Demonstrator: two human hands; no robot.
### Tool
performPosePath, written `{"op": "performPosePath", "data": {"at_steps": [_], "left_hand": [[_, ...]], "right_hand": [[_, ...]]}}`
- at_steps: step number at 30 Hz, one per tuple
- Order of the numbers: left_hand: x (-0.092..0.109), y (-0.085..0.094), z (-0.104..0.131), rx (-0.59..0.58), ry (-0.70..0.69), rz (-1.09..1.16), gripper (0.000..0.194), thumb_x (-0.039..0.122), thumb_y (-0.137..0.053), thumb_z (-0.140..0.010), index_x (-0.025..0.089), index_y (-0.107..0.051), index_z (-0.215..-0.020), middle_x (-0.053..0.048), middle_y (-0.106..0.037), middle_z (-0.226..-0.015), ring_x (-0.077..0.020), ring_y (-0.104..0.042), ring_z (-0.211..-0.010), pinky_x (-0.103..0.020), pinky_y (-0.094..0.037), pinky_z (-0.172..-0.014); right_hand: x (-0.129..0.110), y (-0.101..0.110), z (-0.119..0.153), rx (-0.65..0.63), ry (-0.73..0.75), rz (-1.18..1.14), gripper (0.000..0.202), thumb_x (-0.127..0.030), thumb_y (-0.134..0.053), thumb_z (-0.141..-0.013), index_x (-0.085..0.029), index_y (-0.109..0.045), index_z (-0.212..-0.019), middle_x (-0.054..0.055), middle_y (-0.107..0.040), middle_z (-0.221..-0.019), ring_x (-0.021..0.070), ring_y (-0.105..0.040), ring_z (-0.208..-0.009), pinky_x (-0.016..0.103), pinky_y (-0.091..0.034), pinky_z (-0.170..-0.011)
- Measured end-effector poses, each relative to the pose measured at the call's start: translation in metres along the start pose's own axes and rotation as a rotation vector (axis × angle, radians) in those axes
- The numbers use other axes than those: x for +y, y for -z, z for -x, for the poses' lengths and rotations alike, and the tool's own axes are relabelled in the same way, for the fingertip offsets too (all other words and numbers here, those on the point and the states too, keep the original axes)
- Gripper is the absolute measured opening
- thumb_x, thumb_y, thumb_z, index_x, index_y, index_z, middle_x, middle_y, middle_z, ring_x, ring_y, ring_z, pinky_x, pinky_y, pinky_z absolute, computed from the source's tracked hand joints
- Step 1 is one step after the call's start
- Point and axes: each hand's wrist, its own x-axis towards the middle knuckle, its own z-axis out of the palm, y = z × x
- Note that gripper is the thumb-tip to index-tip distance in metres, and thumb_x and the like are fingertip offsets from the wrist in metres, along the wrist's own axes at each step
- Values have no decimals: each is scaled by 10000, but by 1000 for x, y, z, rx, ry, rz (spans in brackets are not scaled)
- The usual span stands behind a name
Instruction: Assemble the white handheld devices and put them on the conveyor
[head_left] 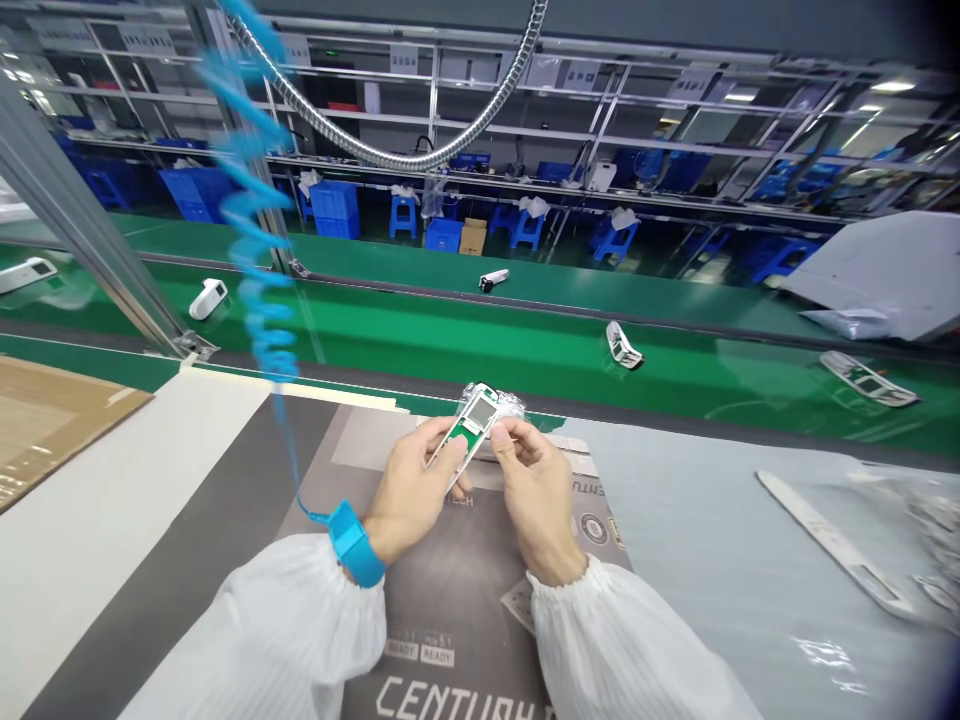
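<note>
In the head view, a slim white device (481,411) with a green circuit board (470,438) is held up, tilted, on the near side of a green conveyor belt (405,335). The left hand (412,482) clamps its lower part between thumb and fingers; the right hand's (536,490) fingertips bunch at its right edge, whether pinching it I cannot tell.

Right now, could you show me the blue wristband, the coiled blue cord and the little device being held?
Held device (482,411): head view, on its grey screen.
Blue wristband (354,543): head view, on its broad outer face.
Coiled blue cord (272,364): head view, on its lower coils.
</note>
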Motion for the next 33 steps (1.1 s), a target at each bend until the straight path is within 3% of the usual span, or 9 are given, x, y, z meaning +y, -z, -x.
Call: {"op": "performPosePath", "data": {"at_steps": [7,13,18,22,26,29,31,33], "left_hand": [[3,-3,9,110,-190,-452,339,368,-457,-973,231,-579,-1259,-5,-654,-755,-155,-616,-675,-275,-499,-678],[-4,-2,8,181,-418,-693,345,329,-456,-969,207,-592,-1261,-74,-686,-1170,-226,-650,-1044,-333,-468,-955],[-16,-3,3,247,-621,-815,337,302,-429,-980,213,-560,-1278,-69,-670,-1206,-224,-643,-1077,-323,-479,-926],[-20,-6,4,248,-682,-891,341,261,-402,-992,211,-540,-1299,-65,-665,-1204,-204,-648,-1062,-301,-483,-907],[-22,-7,4,289,-613,-975,345,280,-378,-997,202,-551,-1286,-76,-676,-1182,-218,-661,-1035,-313,-487,-890],[-18,0,-1,380,-418,-1032,351,296,-367,-987,204,-591,-1241,-80,-702,-1114,-251,-677,-985,-334,-492,-827],[-13,9,-6,395,-272,-998,351,302,-376,-970,210,-612,-1213,-70,-728,-1013,-256,-690,-920,-326,-490,-772],[-8,19,-9,380,-163,-937,358,324,-394,-949,217,-616,-1208,-53,-739,-898,-253,-696,-843,-320,-484,-743]], "right_hand": [[1,-3,-2,78,-97,-126,448,-518,-778,-698,-185,-679,-982,22,-666,-767,170,-557,-707,305,-434,-666],[3,-8,0,67,-112,-260,344,-516,-753,-711,-204,-687,-841,11,-637,-718,173,-546,-692,290,-425,-624],[-1,-15,5,-44,-180,-357,394,-571,-737,-718,-189,-645,-747,-14,-565,-687,139,-465,-666,277,-386,-673],[-2,-18,8,-41,-236,-414,444,-603,-746,-685,-189,-590,-714,-49,-438,-619,113,-329,-608,262,-297,-621],[0,-15,9,-72,-249,-435,439,-573,-713,-732,-205,-491,-647,-63,-348,-579,114,-253,-584,270,-221,-589],[-4,-3,-1,-86,-163,-376,445,-559,-651,-794,-211,-430,-627,-54,-349,-609,121,-293,-607,269,-253,-607],[-7,6,-17,-59,-50,-196,389,-522,-547,-876,-216,-432,-666,-41,-386,-649,130,-353,-631,268,-297,-634],[-7,15,-37,-23,48,201,295,-422,-462,-933,-214,-472,-724,-9,-482,-721,150,-448,-692,281,-340,-687]]}}
